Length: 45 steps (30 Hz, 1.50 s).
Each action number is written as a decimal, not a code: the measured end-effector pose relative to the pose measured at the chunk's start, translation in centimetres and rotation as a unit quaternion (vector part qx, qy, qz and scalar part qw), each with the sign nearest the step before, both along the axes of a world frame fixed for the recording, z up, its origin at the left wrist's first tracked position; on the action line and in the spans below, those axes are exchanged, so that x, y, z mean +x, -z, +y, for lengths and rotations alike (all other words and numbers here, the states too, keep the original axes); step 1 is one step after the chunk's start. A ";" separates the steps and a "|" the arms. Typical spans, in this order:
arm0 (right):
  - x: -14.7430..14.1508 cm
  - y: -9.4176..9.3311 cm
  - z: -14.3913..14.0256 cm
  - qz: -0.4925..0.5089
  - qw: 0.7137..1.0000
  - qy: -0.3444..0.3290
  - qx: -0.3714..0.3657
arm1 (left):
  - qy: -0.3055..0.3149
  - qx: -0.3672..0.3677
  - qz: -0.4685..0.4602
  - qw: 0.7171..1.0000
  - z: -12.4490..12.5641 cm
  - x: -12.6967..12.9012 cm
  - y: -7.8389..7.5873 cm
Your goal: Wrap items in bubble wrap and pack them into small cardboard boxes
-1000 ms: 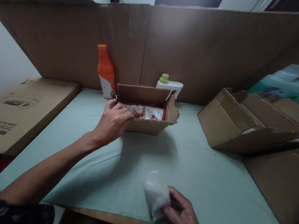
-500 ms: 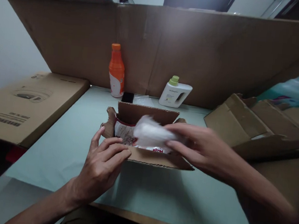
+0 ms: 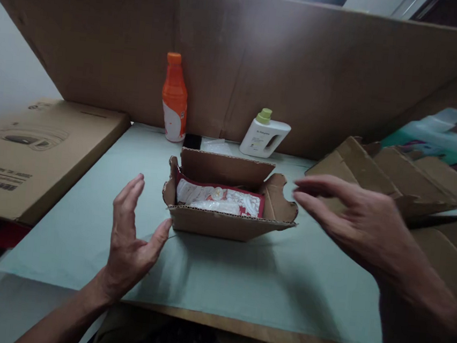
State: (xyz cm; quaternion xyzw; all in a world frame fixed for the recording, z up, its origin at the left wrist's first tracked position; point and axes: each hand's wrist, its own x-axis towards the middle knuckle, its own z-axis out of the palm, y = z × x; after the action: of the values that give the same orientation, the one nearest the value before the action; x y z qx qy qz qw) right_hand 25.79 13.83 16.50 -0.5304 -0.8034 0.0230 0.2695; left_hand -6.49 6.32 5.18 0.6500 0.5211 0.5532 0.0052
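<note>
A small cardboard box [image 3: 207, 224] stands on the pale green cloth with its flaps up. Inside lies a red and white printed packet [image 3: 242, 198], and against the front wall a crinkled clear-white plastic piece [image 3: 215, 206] shows in part. To the box's left is my left hand [image 3: 133, 238], fingers apart and thumb near the front left corner; whether the thumb touches the cardboard I cannot tell. My right hand [image 3: 353, 221] hovers right of the box, thumb and fingers parted, with nothing between them.
An orange bottle [image 3: 174, 101] and a white jug with a green cap [image 3: 264, 137] stand behind the box, before a tall cardboard panel [image 3: 321, 83]. At left lies a large flat carton [image 3: 44, 159]. More open cartons [image 3: 374, 169] and a teal container [image 3: 437, 139] crowd the right.
The white plastic piece has left my right hand and now lies in the box. My right hand has moved right, while my left hand has come off the front flap, which now stands higher.
</note>
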 end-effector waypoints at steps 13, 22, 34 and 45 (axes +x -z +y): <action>-3.5 14.4 -6.0 0.306 0.937 0.068 -0.153 | 0.132 -0.316 -0.273 0.899 1.3 3.0 5.3; -8.0 9.4 -6.1 0.287 0.946 -0.044 -0.145 | 0.011 -0.221 -0.222 0.949 -0.2 -2.2 0.8; -7.1 13.5 -8.7 0.242 0.961 0.042 -0.130 | 0.083 -0.240 -0.288 0.923 -1.6 -0.8 3.2; -5.6 15.1 -10.9 0.271 0.953 0.072 -0.114 | 0.046 -0.364 0.005 0.930 -2.0 -1.7 4.9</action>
State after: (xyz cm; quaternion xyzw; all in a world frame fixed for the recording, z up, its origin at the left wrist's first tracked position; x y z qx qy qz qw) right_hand 20.20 2.94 1.40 -0.5882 -0.6515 0.2382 0.4157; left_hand -8.17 4.35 0.29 0.6294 0.6566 0.3211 0.2640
